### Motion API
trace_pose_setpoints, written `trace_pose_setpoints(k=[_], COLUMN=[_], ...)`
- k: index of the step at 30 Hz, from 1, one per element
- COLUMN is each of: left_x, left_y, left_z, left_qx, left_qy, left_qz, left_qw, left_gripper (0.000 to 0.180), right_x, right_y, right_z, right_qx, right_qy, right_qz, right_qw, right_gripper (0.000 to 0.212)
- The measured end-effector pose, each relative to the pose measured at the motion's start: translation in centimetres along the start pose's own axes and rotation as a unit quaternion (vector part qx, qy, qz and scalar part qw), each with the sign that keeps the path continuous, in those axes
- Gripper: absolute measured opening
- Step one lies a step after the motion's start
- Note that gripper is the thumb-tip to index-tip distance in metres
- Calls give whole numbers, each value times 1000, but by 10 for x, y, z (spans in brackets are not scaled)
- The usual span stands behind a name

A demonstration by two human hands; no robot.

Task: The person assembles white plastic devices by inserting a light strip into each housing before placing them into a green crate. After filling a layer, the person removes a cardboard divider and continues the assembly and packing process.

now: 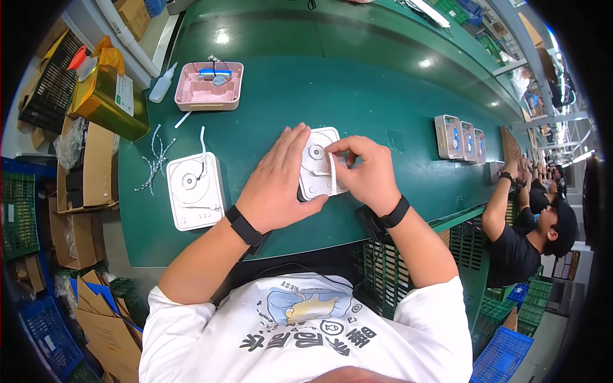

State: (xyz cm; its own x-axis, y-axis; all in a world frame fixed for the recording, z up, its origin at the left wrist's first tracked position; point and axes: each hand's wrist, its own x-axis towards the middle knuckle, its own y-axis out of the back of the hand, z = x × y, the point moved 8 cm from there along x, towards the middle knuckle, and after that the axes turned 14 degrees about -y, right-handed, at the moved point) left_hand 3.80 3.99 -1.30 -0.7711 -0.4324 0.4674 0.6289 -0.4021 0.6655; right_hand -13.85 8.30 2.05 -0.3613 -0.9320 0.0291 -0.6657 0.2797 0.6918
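Note:
A white panel shaped like a small record player (313, 185) lies on the green table in front of me. My left hand (278, 175) rests along its left side, fingers stretched out and thumb at the lower edge. Over the panel's right part, my right hand (364, 169) pinches a thin white strip (332, 175), possibly a cable, which hangs down across the panel. The right fingers hide part of both. To the left lies a similar white panel (195, 203), with a white-sleeved wire (203, 143) rising from its round disc.
Beyond the left panel are a pink open case (207, 96) with electronics, a squeeze bottle (163, 86) and loose wires (154, 163). A gold can (112, 105) stands at the left edge. Several open cases (449, 137) line the right, near a co-worker (527, 236).

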Motion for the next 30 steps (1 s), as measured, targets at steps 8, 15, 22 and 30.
trace_pose_setpoints(k=[8,15,22,30], left_x=[1,0,0,1], left_y=[0,0,-1,-2], left_z=[0,0,1,0], left_qx=[0,5,4,13], left_qy=[4,2,5,-5], left_qz=[-3,-6,-12,-15], left_qw=[1000,1000,1000,1000], left_gripper=[116,115,115,114], right_x=[-1,2,4,14], right_y=[7,-5,-1,-3], right_z=[-9,15,5,10], right_qx=[-60,36,-36,34], right_qy=[111,17,25,19], right_qz=[60,20,22,20], right_qw=[990,999,999,999], right_gripper=[17,16,18,22])
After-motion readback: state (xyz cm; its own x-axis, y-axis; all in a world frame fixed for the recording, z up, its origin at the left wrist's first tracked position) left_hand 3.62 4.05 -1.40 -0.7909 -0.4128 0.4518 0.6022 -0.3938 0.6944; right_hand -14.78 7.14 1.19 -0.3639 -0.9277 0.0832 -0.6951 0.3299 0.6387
